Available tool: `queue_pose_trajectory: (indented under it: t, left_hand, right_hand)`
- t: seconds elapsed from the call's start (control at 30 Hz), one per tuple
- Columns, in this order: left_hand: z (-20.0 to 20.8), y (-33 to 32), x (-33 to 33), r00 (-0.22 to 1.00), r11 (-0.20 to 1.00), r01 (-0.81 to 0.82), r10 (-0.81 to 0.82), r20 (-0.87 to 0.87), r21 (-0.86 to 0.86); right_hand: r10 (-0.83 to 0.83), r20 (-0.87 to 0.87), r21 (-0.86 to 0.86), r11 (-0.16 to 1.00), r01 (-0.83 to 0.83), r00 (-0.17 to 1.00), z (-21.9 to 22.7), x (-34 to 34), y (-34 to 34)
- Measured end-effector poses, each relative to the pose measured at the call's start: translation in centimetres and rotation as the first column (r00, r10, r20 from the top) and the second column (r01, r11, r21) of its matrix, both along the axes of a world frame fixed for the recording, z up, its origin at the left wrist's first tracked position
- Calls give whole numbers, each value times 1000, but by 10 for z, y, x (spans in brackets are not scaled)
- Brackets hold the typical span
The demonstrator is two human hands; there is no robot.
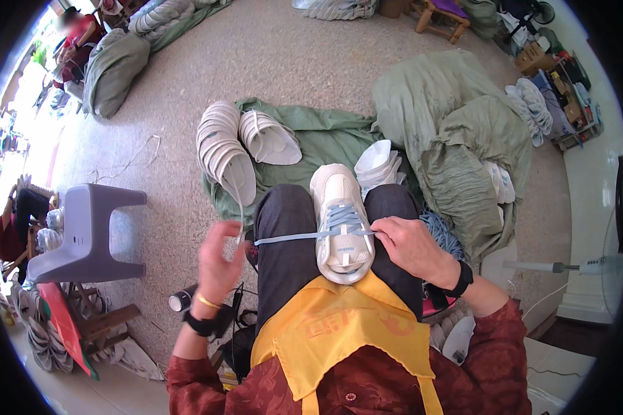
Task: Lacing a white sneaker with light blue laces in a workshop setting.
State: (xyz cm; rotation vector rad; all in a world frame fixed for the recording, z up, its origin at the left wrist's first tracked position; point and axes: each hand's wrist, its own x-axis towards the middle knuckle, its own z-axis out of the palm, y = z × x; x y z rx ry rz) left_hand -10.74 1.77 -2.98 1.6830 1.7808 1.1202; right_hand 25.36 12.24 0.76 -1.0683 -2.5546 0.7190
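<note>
A white sneaker (342, 250) lies between my thighs, toe pointing away from me. Light blue laces (343, 217) cross over its front. One loose lace (287, 238) stretches left across my thigh, its end close to my left hand. My left hand (221, 261) is raised left of my knee and blurred by motion; whether it grips anything does not show clearly. A thin white cord hangs by its fingers. Right of the sneaker, my right hand (414, 247) pinches a blue lace close to the shoe.
Stacked white shoe uppers (225, 149) and more uppers (268, 138) rest on a green cloth (332, 131) ahead. A large green sack (457, 131) slumps to the right. On the left stands a grey plastic stool (93, 232). A fan (612, 263) is at right; another person (79, 41) sits far left.
</note>
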Motion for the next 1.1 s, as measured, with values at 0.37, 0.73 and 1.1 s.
queue_pose_trajectory:
  t: [0.37, 0.73, 1.1]
  left_hand:
    - [-1, 43, 95, 921, 925, 376, -368, -128, 51]
    - [11, 37, 72, 912, 924, 378, -382, -152, -58]
    - [20, -4, 24, 957, 987, 159, -158, -244, -18]
  right_hand:
    - [-52, -95, -11, 999, 51, 994, 3, -5, 0]
    - [-89, -89, 47, 994, 94, 992, 1, 6, 18]
    - [-361, -57, 15, 932, 363, 931, 18, 80, 16]
